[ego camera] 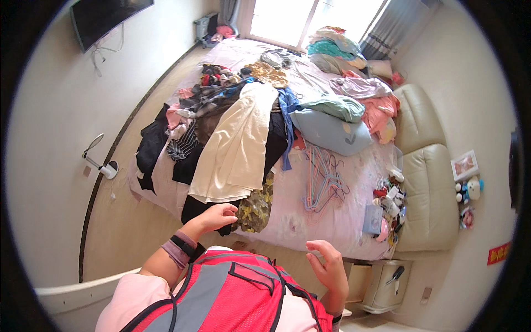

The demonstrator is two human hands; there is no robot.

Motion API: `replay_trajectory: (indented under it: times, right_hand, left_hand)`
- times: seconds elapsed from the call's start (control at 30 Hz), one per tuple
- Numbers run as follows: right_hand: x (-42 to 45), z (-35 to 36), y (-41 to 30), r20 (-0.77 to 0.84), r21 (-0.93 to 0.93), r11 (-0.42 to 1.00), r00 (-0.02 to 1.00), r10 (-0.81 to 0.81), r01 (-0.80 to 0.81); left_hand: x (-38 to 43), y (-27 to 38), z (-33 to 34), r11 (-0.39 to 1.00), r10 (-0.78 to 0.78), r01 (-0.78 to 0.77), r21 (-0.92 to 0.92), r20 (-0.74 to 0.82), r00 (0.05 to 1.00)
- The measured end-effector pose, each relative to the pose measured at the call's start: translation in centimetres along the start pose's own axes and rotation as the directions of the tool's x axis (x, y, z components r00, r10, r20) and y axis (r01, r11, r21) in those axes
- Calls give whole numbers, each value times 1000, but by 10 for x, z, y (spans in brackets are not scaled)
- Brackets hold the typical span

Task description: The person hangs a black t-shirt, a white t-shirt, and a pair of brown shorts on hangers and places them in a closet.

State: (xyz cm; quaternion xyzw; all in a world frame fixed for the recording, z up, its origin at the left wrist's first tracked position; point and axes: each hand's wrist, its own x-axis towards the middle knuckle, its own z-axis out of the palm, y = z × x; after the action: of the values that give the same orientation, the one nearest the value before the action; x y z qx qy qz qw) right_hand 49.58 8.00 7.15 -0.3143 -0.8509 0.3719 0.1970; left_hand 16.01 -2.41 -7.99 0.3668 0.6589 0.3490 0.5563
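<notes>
My left hand (216, 217) hovers by the foot of the bed, fingers loosely curled and apart, with nothing visible in it. Just beyond it lies the hem of a long cream satin garment (238, 145), spread over the clothes pile. Next to that hand, a brown and yellow patterned cloth (257, 207) hangs toward the bed's edge, with black fabric (195, 209) on the other side. My right hand (330, 263) is held up at the right, thumb and fingers apart, holding nothing. Several pastel clothes hangers (323, 178) lie bunched on the bed beyond it.
The bed's pink sheet (290, 224) bears a blue-grey pillow (332, 130), a stack of folded bedding (334, 50) and coral clothing (379, 110). Small items crowd a plastic box (373, 219) near the padded headboard (427, 199). A nightstand (383, 286) stands right; a lamp (108, 169) stands left on the floor.
</notes>
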Motion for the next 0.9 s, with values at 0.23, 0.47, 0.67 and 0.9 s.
replay_trajectory:
  times: [0.23, 0.47, 0.67, 0.9]
  right_hand:
    - [31, -6, 20, 86, 40, 991, 987, -134, 131]
    - [48, 6, 37, 133, 77, 994, 987, -86, 76]
    - [73, 19, 39, 149, 8, 999, 988, 36, -38]
    - [135, 46, 28, 193, -59, 984, 965, 179, -171]
  left_hand:
    - [-23, -12, -28, 990, -49, 15, -140, -243, 969]
    - [5, -34, -46, 991, -93, 55, -123, -323, 942]
    - [73, -57, -86, 938, -256, 168, -304, -280, 925]
    - [215, -137, -153, 955, -291, 291, -62, -408, 865]
